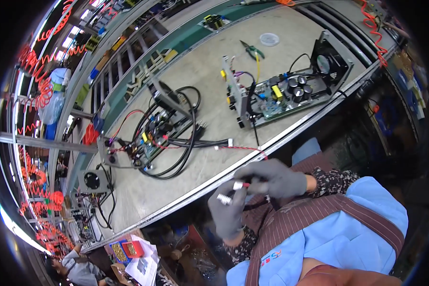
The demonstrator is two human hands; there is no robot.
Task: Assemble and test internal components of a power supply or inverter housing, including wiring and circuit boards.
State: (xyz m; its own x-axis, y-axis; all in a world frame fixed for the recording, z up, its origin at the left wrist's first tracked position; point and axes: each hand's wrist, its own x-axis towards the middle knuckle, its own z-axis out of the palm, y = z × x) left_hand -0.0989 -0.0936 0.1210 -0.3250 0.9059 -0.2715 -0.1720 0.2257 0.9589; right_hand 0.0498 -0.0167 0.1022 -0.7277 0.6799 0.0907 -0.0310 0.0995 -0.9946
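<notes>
Both my hands wear grey gloves and meet just off the bench's front edge. My left hand (227, 214) pinches a white wire connector (224, 199) between its fingers. A second white connector (238, 185), with a short bit of dark red wire, lies at its fingertips. The fingers of my right hand (279, 178) close round this wire, right beside the left hand. A thin red cable (243, 148) runs from the bench toward my right hand; where it ends is hidden. On the bench, the nearest unit is an open circuit-board chassis (152, 138) with looped black cables (191, 150).
Another open chassis (291, 93) with a fan stands at the right. Behind it lie green-handled pliers (253, 50) and a clear round lid (269, 39). A fan unit (93, 181) sits at the left end. Below are a red parts box (133, 249) and a co-worker (78, 269).
</notes>
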